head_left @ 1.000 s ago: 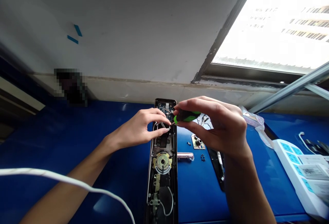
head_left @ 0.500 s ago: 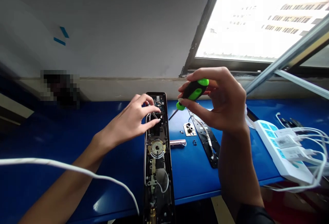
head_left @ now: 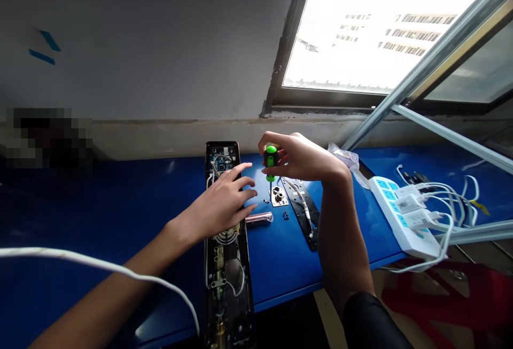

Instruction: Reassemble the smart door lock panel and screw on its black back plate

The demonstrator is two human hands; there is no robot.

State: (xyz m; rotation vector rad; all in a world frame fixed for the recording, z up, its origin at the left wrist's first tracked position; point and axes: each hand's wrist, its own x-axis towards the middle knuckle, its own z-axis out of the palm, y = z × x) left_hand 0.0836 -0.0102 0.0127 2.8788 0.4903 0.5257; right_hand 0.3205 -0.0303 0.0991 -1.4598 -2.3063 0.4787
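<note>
My right hand (head_left: 292, 156) grips a green and black screwdriver (head_left: 271, 161), its shaft pointing down close to the left edge of a small pale square plate with black parts (head_left: 279, 196). Over the long dark device housing (head_left: 242, 279) hovers my left hand (head_left: 226, 199), fingers spread and holding nothing. The housing lies open, showing a blue circuit board (head_left: 221, 160), wires and metal lock-like parts; my left hand hides its middle. Tiny dark screws (head_left: 285, 215) lie on the blue table near a pinkish wrapped cylinder (head_left: 259, 219).
A black perforated plate (head_left: 300, 207) with a white cable lies right of the small plate. Further right, a white power strip (head_left: 404, 220) holds several plugged chargers. One white cable (head_left: 120, 269) crosses the lower left. Metal framing (head_left: 425, 52) slants before the window.
My right hand has lowered the screwdriver and turned it upright, away from the housing. My left hand has lifted off the wires and spread its fingers. The view has swung right.
</note>
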